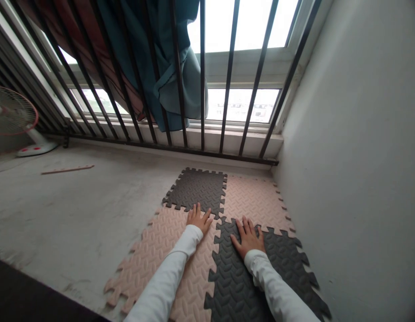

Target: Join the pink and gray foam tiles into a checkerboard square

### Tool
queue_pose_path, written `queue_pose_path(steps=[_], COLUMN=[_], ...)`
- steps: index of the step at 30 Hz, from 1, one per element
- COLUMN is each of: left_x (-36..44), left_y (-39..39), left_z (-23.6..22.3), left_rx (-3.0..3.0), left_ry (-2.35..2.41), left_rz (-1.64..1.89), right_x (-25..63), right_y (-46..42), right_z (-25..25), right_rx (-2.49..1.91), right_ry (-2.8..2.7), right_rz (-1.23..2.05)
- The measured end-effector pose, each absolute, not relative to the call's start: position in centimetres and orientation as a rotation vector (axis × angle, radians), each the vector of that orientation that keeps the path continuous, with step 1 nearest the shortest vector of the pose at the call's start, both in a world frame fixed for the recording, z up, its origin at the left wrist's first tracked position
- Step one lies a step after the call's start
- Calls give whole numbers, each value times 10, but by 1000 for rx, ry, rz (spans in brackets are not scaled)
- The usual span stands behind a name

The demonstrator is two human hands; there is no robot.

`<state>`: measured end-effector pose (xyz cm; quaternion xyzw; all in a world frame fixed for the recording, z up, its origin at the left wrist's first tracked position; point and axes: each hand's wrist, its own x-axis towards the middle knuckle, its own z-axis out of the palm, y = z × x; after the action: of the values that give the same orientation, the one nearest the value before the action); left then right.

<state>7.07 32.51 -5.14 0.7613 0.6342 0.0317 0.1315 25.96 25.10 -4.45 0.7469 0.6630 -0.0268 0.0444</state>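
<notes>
My left grip (199, 219), open and empty, lies flat on a textured pink foam floor tile (140, 264); my right grip (248, 238), equally open and empty, rests on a dark grey interlocking foam tile (237, 286) beside it.

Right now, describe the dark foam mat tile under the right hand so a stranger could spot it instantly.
Start at the barred window, then drop to the two-by-two foam mats on the concrete floor beside the wall. The dark grey tile nearest the viewer, on the wall side, lies under the right hand. The other dark tile lies diagonally across, nearer the window.
</notes>
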Motion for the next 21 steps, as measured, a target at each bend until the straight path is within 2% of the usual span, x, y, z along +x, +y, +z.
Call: queue_pose_path(steps=[5, 11, 21], left_x=[57, 17, -29], left_y=[332, 327, 338], left_z=[-42, -54, -35], left_rx=[2193, 1959, 1922], left_ry=[1845, 2416, 2236], left_rz=[-3, 92, -2], right_x=[259, 260, 259], right_y=[251, 251, 250], right_z=[-46, -49, -47], right_rx=[2285, 2296, 2304], right_ry=[2035, 2064, 2046], right_rz=[-71, -65, -63])
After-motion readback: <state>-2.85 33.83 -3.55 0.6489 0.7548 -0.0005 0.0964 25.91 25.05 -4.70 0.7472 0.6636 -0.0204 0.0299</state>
